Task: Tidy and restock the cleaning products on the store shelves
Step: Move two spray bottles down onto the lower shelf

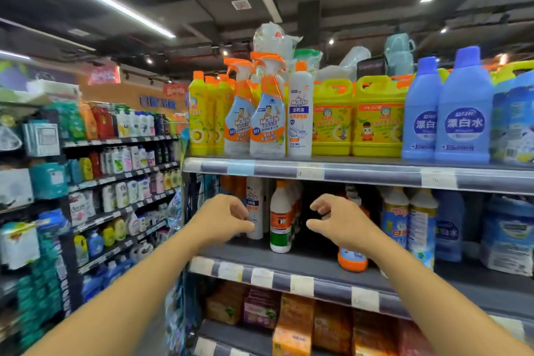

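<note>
Both my hands reach toward the second shelf (289,264) of a grey store rack. My left hand (224,218) hovers with curled, parted fingers just left of a white Mr Muscle bottle (255,208). My right hand (338,221) is likewise half-curled and holds nothing, in front of an orange-bottomed bottle (352,261). Between the hands stands a white bottle with an orange and green label (280,218). On the top shelf (361,173) stand orange-capped spray bottles (267,113), a white toilet cleaner bottle (300,113), yellow jugs (375,118) and blue bleach bottles (463,113).
Soap packs (294,318) fill the lower shelf. More blue and white bottles (419,222) stand right of my right hand. An aisle of shampoo and detergent shelves (121,170) runs along the left. Plastic-wrapped goods (274,37) are piled above the top shelf.
</note>
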Available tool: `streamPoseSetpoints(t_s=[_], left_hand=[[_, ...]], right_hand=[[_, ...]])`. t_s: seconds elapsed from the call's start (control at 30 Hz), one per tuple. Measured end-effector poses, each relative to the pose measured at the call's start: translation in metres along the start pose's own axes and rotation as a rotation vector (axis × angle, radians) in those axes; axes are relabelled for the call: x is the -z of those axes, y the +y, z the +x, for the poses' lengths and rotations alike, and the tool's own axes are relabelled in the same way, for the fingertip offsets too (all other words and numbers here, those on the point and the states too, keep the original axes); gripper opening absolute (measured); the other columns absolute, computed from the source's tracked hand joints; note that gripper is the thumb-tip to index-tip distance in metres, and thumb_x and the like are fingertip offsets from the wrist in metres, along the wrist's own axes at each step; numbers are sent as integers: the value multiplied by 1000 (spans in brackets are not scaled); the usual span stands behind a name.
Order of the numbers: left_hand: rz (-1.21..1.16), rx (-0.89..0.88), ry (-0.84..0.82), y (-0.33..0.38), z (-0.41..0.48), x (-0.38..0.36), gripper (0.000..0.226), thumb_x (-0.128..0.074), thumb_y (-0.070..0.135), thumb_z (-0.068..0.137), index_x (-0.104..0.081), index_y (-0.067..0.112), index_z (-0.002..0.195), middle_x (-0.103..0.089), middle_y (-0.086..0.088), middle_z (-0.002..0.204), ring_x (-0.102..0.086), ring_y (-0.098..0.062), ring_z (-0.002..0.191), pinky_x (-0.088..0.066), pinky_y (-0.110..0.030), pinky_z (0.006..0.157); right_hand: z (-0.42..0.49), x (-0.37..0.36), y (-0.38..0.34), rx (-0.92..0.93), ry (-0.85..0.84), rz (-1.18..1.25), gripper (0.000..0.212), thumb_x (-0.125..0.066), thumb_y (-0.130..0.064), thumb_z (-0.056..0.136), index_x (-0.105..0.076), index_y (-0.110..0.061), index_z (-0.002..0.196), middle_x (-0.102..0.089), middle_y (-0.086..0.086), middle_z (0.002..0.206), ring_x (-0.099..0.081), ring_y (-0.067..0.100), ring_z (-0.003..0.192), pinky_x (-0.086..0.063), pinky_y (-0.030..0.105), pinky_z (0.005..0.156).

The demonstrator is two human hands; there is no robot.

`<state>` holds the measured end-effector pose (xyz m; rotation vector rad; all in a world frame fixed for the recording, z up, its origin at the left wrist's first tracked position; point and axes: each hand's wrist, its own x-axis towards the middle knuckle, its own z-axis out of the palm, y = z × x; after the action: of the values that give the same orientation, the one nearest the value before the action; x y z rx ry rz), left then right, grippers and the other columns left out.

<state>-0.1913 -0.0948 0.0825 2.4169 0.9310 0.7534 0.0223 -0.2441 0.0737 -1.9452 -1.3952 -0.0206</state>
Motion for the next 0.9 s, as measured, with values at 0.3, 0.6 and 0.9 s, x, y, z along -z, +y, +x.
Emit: streamPoseSetpoints(t_s=[0.3, 0.6, 0.9], left_hand=[[-104, -95, 156, 26, 70, 62, 26, -79, 36, 78, -67, 24, 98, -69, 5, 96, -64, -8, 85, -50, -24, 66], [-218, -214, 241, 33, 152, 60, 63, -83, 40, 73, -54, 22, 126, -59, 13, 95, -55, 2, 82, -42, -17, 62], [-326, -229, 262, 36, 224, 42, 89, -90, 33, 66, -40, 15, 137, -55, 2, 116, -57, -12, 92, -47, -18, 69]], right_hand=[[67, 62, -46, 53, 147, -71, 40, -73, -36, 78, -60, -23, 113, -57, -7, 100, -56, 10, 89, -41, 19, 65], [151, 61, -49, -33, 265, -15, 51, -80, -37, 75, -57, -18, 116, -57, -9, 96, -54, 3, 80, -40, 18, 55], [224, 42, -35, -133, 462, 157, 81, -89, -32, 64, -44, -15, 130, -53, -6, 98, -53, 14, 90, -45, 28, 66]])
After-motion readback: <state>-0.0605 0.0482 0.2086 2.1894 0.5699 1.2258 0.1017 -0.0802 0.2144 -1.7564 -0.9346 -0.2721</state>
